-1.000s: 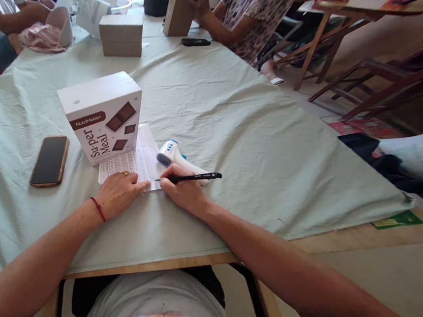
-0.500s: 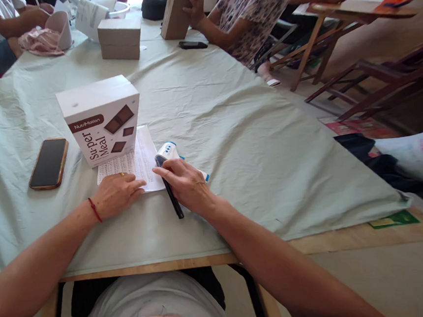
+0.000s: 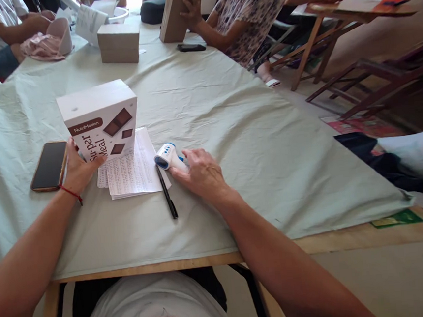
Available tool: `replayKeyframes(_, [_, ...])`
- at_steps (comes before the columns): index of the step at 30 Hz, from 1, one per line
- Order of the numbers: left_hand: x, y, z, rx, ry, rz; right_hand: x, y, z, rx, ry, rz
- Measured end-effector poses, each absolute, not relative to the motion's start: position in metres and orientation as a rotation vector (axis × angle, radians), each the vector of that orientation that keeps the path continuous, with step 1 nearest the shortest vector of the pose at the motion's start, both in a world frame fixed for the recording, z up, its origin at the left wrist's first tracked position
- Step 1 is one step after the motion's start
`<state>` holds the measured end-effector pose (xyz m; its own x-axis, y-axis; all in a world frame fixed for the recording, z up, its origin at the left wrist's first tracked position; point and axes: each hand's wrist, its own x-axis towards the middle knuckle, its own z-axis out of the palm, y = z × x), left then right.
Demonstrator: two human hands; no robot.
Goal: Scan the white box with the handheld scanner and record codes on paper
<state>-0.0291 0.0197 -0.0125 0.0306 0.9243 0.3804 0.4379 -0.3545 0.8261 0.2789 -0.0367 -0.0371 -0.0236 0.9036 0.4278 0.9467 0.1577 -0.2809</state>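
A white NutriMotion carton (image 3: 114, 105) stands upright on the table, with brown print on its front. My left hand (image 3: 76, 168) grips its lower left corner, thumb across the front and fingers along the side. Printed sheets (image 3: 135, 177) lie partly behind and in front of the carton's base. To their right rests a white and blue infrared thermometer (image 3: 165, 155). My right hand (image 3: 202, 171) is closed around its handle, thumb on the near side and fingers on the far side. A black pen (image 3: 167, 194) lies on the right edge of the sheets, touched by neither hand.
A smartphone (image 3: 49, 165) lies just left of my left hand. Farther back are a cardboard box (image 3: 119, 45), a dark phone (image 3: 191, 47) and a pink cloth (image 3: 41, 47). Another person's hand (image 3: 194, 7) holds a brown box (image 3: 173, 15). A pale green cloth (image 3: 257, 174) covers the table.
My right hand has let go of the pen, now lying on the table, and shifted right onto the thermometer's handle. My left hand has moved left from the sheets to the carton's corner.
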Motion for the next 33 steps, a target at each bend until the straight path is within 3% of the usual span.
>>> replayKeyframes(12, [-0.009,0.002,0.010,1.479,1.317,1.438,0.276,-0.039,-0.032,-1.916,-1.974,0.037])
replayKeyframes(16, [-0.001,-0.006,0.012,1.439,1.266,1.205,0.273,-0.038,-0.022,-1.810,-1.724,0.314])
replayKeyframes(20, [0.001,-0.009,0.015,1.527,1.206,1.038,0.260,-0.050,-0.009,-1.379,-1.355,0.806])
replayKeyframes(25, [0.000,-0.010,0.019,1.607,1.203,0.988,0.231,-0.076,-0.004,-1.014,-1.312,1.309])
replayKeyframes(33, [-0.004,-0.009,0.013,1.637,1.259,0.962,0.214,-0.080,-0.004,-1.088,-1.310,1.362])
